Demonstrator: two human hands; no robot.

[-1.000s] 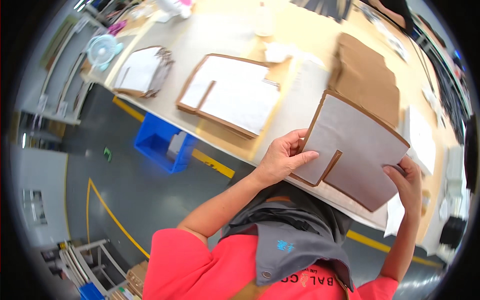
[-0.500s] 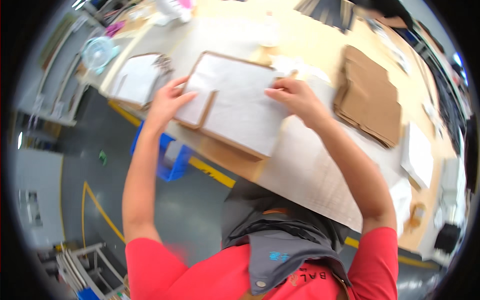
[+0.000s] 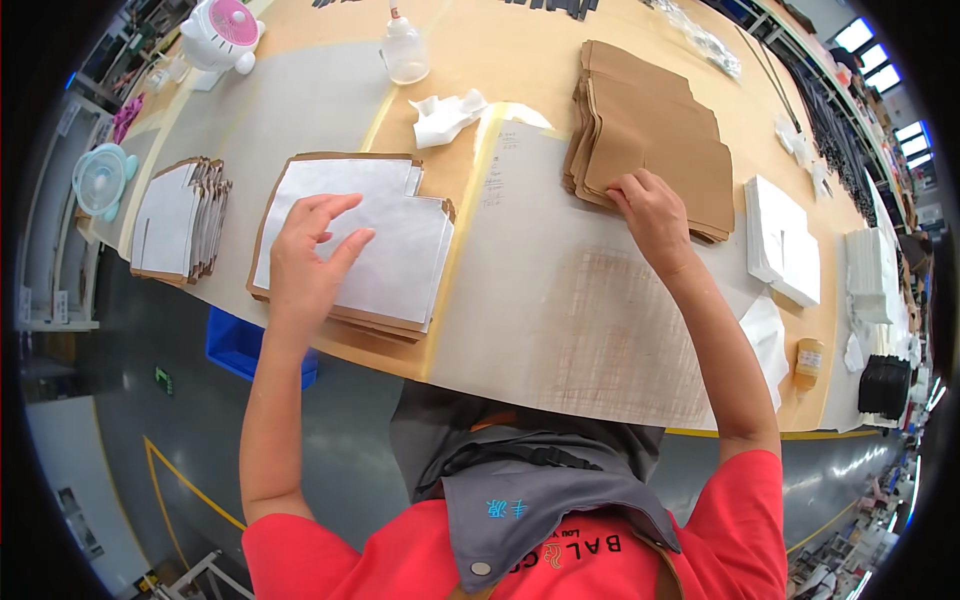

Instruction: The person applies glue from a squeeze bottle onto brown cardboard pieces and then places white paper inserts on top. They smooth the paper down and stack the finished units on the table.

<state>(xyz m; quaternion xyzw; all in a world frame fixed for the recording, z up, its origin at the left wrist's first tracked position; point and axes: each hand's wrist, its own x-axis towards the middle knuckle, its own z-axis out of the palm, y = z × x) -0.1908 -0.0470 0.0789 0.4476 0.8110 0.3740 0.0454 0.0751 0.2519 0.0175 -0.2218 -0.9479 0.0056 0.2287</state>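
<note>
My left hand hovers, thumb and fingers apart, over a pile of white-faced brown cut panels, with nothing in its grasp. To the right, a stack of brown cut panels lies brown face up, its edges slightly fanned. My right hand is at the near edge of that stack, thumb and fingertips pinched on a brown panel's edge. How many layers the pinch takes in is hidden.
Another pile of white-faced panels lies at the table's left end. Beyond the piles are a clear bottle, crumpled white paper and a pink-and-white fan. White pads and an amber jar stand right.
My right hand has left the white-faced pile and gone right to the brown stack, where it now pinches an edge. My left hand stays over the white-faced pile. The view has swung right.
</note>
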